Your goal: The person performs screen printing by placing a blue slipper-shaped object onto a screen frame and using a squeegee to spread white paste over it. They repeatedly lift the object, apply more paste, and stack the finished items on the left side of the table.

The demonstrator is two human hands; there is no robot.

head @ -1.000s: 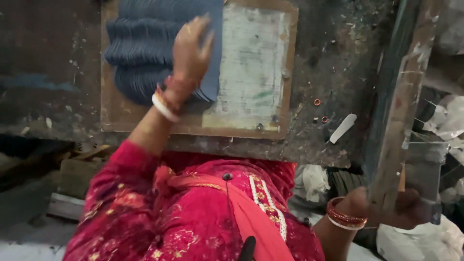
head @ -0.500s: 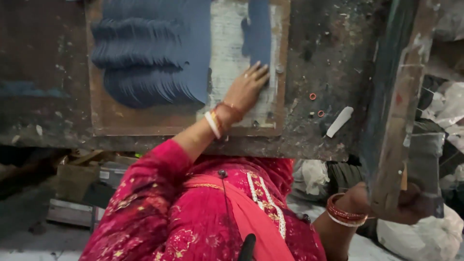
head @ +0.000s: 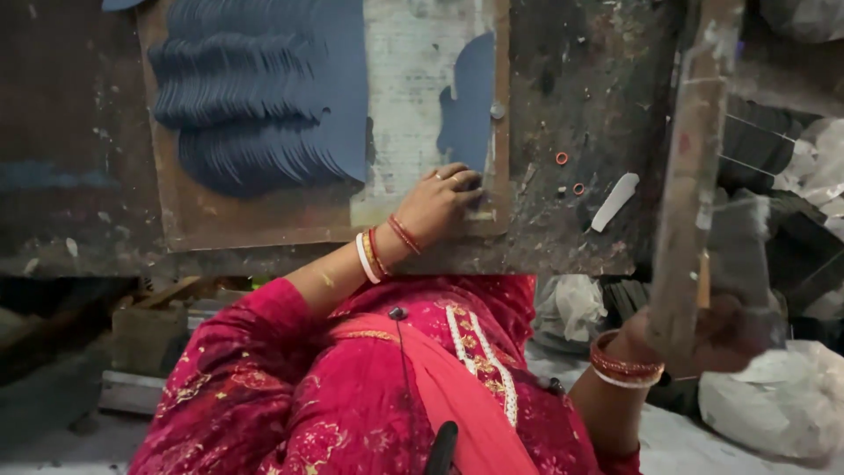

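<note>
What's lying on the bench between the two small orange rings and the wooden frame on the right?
In the head view, a small white flat strip lies on the dark paint-stained bench, between the two orange rings and the upright wooden frame.

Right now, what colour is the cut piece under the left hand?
Dark blue-grey cut piece, left hand on its lower end; only the head view shows it.

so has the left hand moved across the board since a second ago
Yes. The left hand went from the stack of dark blue cutouts rightward to the single dark piece by the board's right edge.
</note>
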